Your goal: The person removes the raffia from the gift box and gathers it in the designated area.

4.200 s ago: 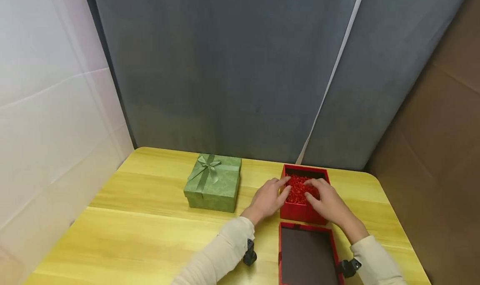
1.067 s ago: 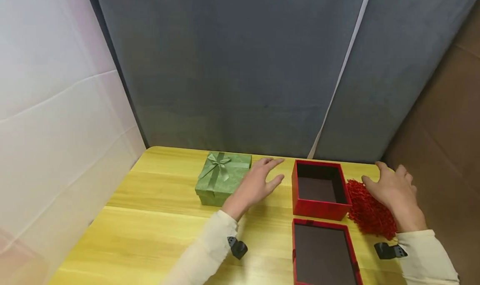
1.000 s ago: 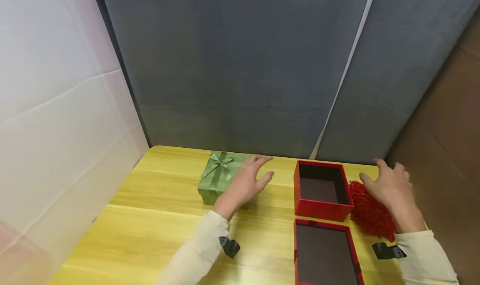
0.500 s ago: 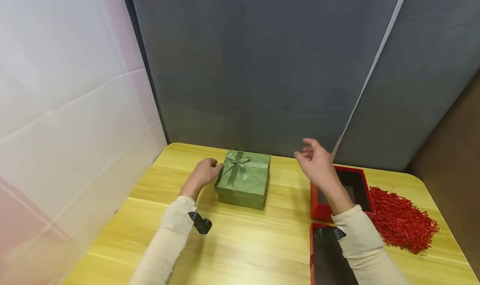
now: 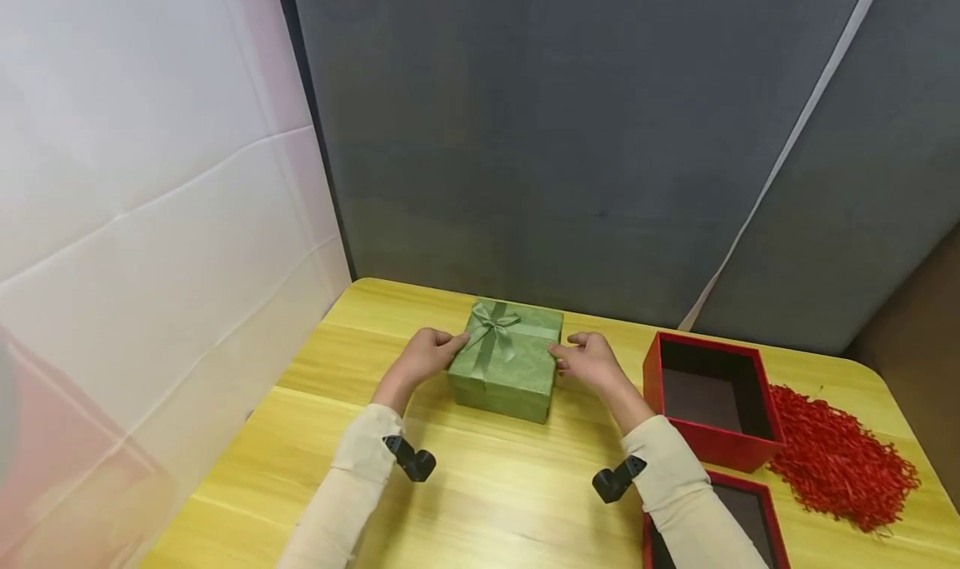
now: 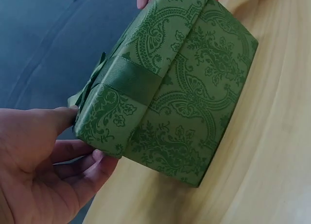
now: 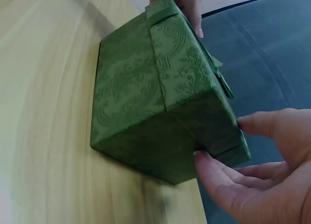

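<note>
A green gift box [image 5: 504,377] with a patterned surface stands on the table, its lid [image 6: 131,80] on and a ribbon bow [image 5: 495,323] on top. My left hand [image 5: 423,356] grips the lid at its left side, thumb [image 6: 58,117] on the top and fingers curled below along the side. On the opposite side my right hand [image 5: 596,365] pinches the same lid, thumb [image 7: 262,122] at the top edge and a fingertip [image 7: 204,161] against the side wall. The lid sits down over the box.
Right of the green box stands an uncovered red box [image 5: 720,440] with a dark inside. A heap of red shredded paper [image 5: 843,461] lies beyond it. The red lid [image 5: 772,511] lies upturned in front, partly behind my right sleeve. A grey curtain [image 5: 525,136] hangs behind the table.
The red shredded paper went from inside the red box to the table at its right. Both hands then moved left to the green gift box and took hold of its lid.
</note>
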Demonstrator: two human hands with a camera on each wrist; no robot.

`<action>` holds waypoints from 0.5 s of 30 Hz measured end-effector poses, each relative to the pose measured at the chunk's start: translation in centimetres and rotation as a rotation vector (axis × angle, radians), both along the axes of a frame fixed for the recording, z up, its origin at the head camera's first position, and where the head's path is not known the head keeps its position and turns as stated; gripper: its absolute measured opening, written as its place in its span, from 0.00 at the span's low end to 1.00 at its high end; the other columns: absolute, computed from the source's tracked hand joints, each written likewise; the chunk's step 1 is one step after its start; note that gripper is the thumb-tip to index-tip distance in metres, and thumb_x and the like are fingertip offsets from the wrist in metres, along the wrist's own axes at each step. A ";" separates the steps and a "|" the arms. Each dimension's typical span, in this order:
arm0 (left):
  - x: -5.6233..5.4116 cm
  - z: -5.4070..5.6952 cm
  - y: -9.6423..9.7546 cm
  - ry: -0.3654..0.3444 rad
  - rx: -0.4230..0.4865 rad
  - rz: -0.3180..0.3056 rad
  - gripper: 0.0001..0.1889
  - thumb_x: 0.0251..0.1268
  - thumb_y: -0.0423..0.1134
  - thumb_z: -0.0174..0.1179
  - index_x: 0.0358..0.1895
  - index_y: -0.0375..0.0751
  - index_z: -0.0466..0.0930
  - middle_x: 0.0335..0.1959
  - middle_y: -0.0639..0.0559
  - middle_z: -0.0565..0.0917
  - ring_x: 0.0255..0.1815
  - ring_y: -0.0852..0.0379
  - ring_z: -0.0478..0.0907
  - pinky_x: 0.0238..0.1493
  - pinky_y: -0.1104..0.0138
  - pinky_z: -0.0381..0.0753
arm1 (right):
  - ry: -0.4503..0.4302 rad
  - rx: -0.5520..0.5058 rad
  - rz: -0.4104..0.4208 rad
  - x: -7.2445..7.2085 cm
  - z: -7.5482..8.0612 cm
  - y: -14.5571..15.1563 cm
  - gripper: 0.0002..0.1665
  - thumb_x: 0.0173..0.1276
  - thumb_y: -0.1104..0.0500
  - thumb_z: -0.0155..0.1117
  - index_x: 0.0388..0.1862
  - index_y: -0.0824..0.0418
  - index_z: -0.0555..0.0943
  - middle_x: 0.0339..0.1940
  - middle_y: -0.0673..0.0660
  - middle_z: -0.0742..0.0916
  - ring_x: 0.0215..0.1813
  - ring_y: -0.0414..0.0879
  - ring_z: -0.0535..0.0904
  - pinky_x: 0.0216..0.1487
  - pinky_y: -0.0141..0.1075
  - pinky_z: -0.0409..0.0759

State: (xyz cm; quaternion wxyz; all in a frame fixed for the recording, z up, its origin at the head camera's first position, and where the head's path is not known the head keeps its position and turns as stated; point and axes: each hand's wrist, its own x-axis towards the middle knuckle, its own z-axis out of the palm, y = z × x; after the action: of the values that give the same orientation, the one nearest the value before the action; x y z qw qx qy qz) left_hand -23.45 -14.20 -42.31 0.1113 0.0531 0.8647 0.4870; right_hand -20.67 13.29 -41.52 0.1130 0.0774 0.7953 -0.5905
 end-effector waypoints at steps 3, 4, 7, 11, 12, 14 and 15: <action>0.2 -0.1 0.2 -0.010 0.017 0.013 0.29 0.80 0.49 0.57 0.14 0.48 0.64 0.12 0.58 0.58 0.18 0.60 0.52 0.25 0.66 0.56 | 0.008 -0.018 -0.045 0.1 -0.3 0.0 0.35 0.79 0.60 0.60 0.75 0.80 0.63 0.65 0.77 0.79 0.57 0.62 0.85 0.61 0.51 0.82; 0.3 -0.1 0.2 -0.007 0.020 0.016 0.29 0.80 0.49 0.57 0.13 0.48 0.64 0.11 0.59 0.58 0.17 0.60 0.51 0.25 0.66 0.56 | 0.012 -0.029 -0.060 0.1 -0.4 0.0 0.34 0.79 0.61 0.60 0.74 0.80 0.64 0.65 0.77 0.79 0.57 0.62 0.85 0.61 0.51 0.81; 0.5 -0.1 0.3 -0.001 0.025 0.021 0.30 0.80 0.48 0.57 0.13 0.48 0.63 0.11 0.59 0.57 0.17 0.60 0.50 0.25 0.66 0.55 | 0.020 -0.045 -0.091 0.0 -0.8 0.0 0.32 0.79 0.61 0.61 0.72 0.80 0.68 0.64 0.76 0.80 0.56 0.62 0.85 0.62 0.52 0.80; 0.7 -0.1 0.1 -0.021 0.042 0.029 0.28 0.81 0.49 0.56 0.16 0.41 0.73 0.14 0.58 0.68 0.19 0.62 0.62 0.27 0.66 0.67 | 0.029 -0.069 -0.110 0.0 -1.2 0.0 0.31 0.78 0.60 0.62 0.71 0.80 0.70 0.62 0.75 0.82 0.52 0.57 0.87 0.62 0.52 0.81; 0.7 -0.1 0.1 -0.041 0.062 0.034 0.27 0.82 0.49 0.54 0.19 0.38 0.78 0.17 0.56 0.73 0.21 0.61 0.68 0.31 0.65 0.74 | 0.031 -0.075 -0.116 0.0 -1.3 0.0 0.31 0.78 0.60 0.63 0.71 0.79 0.70 0.63 0.75 0.82 0.52 0.56 0.87 0.62 0.51 0.81; 0.8 -0.2 0.0 -0.073 0.101 0.033 0.26 0.83 0.48 0.52 0.31 0.30 0.86 0.27 0.49 0.83 0.30 0.56 0.80 0.43 0.59 0.84 | 0.034 -0.093 -0.130 0.0 -1.4 0.1 0.31 0.78 0.60 0.63 0.70 0.79 0.71 0.63 0.74 0.82 0.53 0.56 0.86 0.62 0.51 0.81; 0.7 -0.2 -0.1 -0.092 0.119 0.036 0.25 0.84 0.47 0.51 0.37 0.27 0.87 0.33 0.46 0.86 0.35 0.53 0.83 0.49 0.56 0.85 | 0.036 -0.101 -0.134 0.0 -1.5 0.2 0.31 0.78 0.60 0.63 0.70 0.78 0.71 0.63 0.74 0.81 0.54 0.56 0.86 0.62 0.51 0.81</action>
State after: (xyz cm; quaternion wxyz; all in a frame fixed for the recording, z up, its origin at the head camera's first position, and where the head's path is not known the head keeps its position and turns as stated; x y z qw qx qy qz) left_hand -22.73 -14.25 -42.51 0.1385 0.0216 0.8290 0.5413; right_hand -20.67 13.44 -43.00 0.0627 0.1142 0.7594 -0.6374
